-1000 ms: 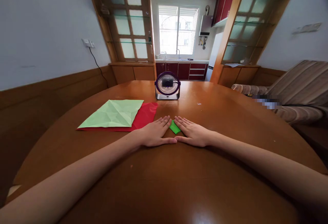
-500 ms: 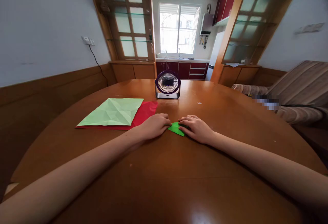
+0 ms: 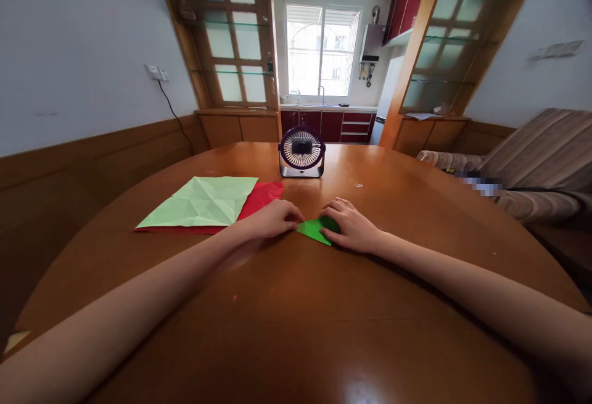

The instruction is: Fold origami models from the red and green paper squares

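Observation:
A small bright green piece of folded paper [image 3: 312, 230] lies on the table between my two hands, its visible part roughly triangular. At its left tip, my left hand [image 3: 279, 219] has its fingers and thumb drawn together, touching the point. My right hand [image 3: 350, 225] grips the paper's right side, with the thumb near the close edge and the fingers curled over the far edge. That hand hides part of the paper. Left of my left hand, a creased pale green sheet [image 3: 203, 199] rests on a red sheet [image 3: 261, 199].
A small purple desk fan [image 3: 302, 150] stands on the round-ended wooden table [image 3: 296, 317], beyond my hands. A striped armchair [image 3: 541, 157] is at the right. Behind the table are glass-shelved cabinets [image 3: 235, 40] and a kitchen window [image 3: 319, 49].
My left hand has shifted slightly left, and more of the green paper's left tip shows. My right hand's fingers are more arched, with the paper's right side showing beneath them.

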`<move>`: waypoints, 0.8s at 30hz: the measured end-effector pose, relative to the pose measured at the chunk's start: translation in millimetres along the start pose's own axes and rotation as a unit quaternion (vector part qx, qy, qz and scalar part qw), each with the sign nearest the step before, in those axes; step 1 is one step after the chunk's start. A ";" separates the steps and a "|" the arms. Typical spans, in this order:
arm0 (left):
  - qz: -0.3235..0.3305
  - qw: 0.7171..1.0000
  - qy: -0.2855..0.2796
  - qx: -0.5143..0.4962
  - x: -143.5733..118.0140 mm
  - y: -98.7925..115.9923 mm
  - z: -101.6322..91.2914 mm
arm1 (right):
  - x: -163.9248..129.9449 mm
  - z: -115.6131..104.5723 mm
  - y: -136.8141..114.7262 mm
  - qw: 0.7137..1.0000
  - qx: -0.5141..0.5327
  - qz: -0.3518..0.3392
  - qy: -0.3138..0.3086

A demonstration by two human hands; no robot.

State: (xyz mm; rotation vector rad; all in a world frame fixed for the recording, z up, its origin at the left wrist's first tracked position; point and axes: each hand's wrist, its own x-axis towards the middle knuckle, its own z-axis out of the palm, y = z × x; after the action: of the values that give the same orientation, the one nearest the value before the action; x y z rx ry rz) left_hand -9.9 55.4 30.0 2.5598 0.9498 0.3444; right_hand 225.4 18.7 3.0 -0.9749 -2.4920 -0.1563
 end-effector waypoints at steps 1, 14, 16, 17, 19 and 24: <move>-0.002 1.000 0.003 -0.001 0.2 -1.9 0.4 | -0.3 0.2 -0.8 1.000 -0.013 -0.011 0.007; 0.022 0.999 0.014 0.031 -1.9 -1.9 -1.7 | -5.2 -6.8 -5.7 0.999 -0.034 -0.010 0.031; 0.042 0.998 0.011 0.044 -2.2 -3.1 -2.4 | -6.6 -7.7 -4.0 0.996 0.081 0.014 0.047; 0.051 0.997 0.009 0.050 -2.4 -3.5 -2.9 | -7.3 -7.8 -2.8 0.988 0.142 0.027 0.050; 0.063 0.996 0.004 0.060 -3.0 -2.9 -4.0 | -8.8 -7.3 -0.1 0.967 0.243 0.045 0.055; 0.082 0.992 -0.013 0.091 -5.5 3.2 -7.1 | -12.1 -4.4 3.2 0.922 0.383 0.058 0.024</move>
State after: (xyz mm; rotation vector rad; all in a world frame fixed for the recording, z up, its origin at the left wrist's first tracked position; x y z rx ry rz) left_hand -14.7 51.4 37.3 2.8100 0.7970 0.2818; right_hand 236.9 12.5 1.2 -0.7435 -2.1274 0.7660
